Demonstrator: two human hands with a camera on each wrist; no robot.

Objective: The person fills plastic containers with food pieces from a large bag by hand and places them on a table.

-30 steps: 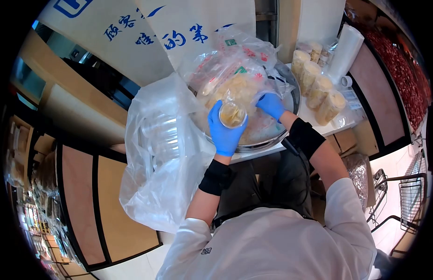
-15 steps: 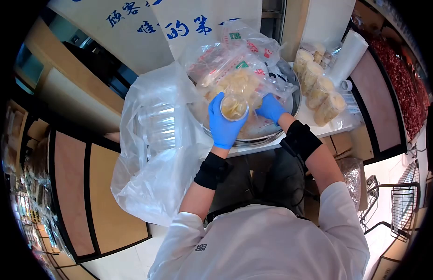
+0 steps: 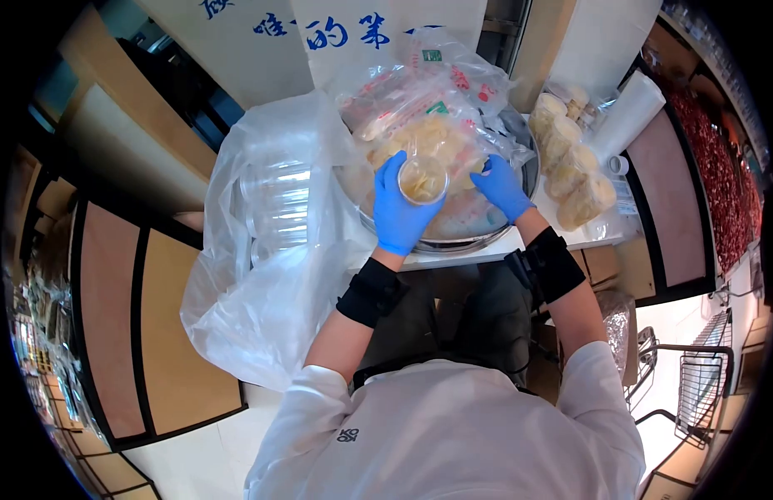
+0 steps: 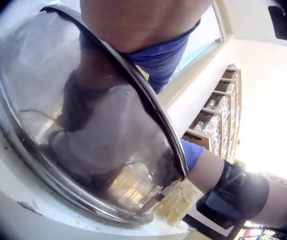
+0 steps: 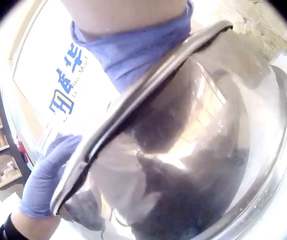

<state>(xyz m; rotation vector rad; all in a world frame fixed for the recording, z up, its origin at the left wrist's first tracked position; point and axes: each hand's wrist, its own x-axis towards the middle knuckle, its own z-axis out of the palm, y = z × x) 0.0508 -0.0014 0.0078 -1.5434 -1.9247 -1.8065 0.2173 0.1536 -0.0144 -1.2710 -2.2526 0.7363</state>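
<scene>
A clear round plastic tub with pale yellow slices in it is gripped by my left hand, blue-gloved, fingers wrapped round its side. To its right, my gloved right hand pinches a few pale yellow slices at its fingertips. Both hands are over a wide steel basin, where more pale slices lie in a clear plastic bag with red and green print. In the left wrist view the shiny basin wall hides most of the left hand; in the right wrist view the rim covers the right fingers.
Several filled tubs stand in a row on the white table right of the basin, beside a roll of plastic bags. On the left, a large clear bag holds stacked empty tubs. A wire basket cart is at right.
My right hand has drawn back from among the slices and turned, its fingertips now showing at the tub's right. The left hand keeps its grip on the tub. The head view has shifted.
</scene>
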